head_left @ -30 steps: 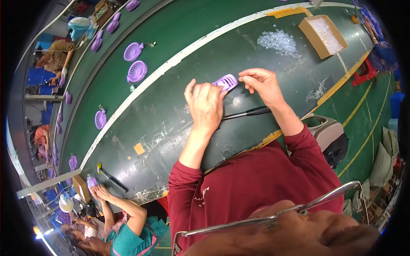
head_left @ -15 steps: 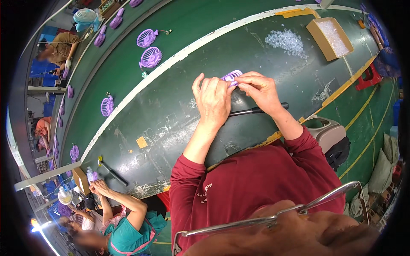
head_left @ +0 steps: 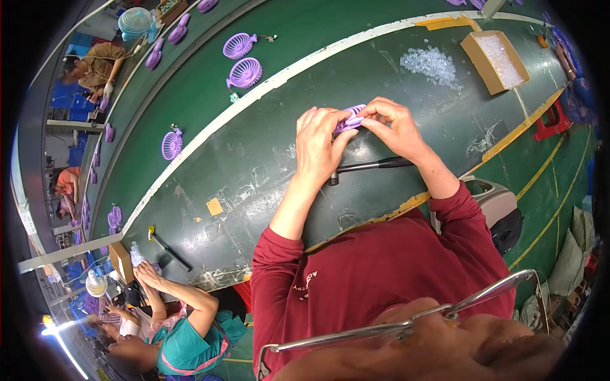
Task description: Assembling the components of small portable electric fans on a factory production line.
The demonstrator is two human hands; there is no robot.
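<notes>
My left hand (head_left: pixel 319 145) is wrapped around one side of a purple plastic fan housing (head_left: pixel 357 110), thumb toward me. The fingertips of my right hand (head_left: pixel 396 129) pinch the housing's other side, thumb and forefinger close together. Slats show at its far edge, while my fingers cover much of the rest; whether a small piece sits under the right fingertips I cannot tell. Just below both hands, a black-handled hammer (head_left: pixel 376 164) lies on the dark green worktable (head_left: pixel 273 209), its head toward the left.
Beyond my hands are a heap of small clear pieces (head_left: pixel 432 65) and a cardboard box (head_left: pixel 481 65) of them. Purple fan housings (head_left: pixel 244 73) with wired boards lie on the green conveyor (head_left: pixel 203 95) past a white rail. At left, a co-worker in teal (head_left: pixel 190 343) works near another hammer (head_left: pixel 171 249).
The housing has tilted in my hands, and my right fingers have shifted along it. More of the hammer's head now shows. Fan housings on the conveyor have shifted rightward in view.
</notes>
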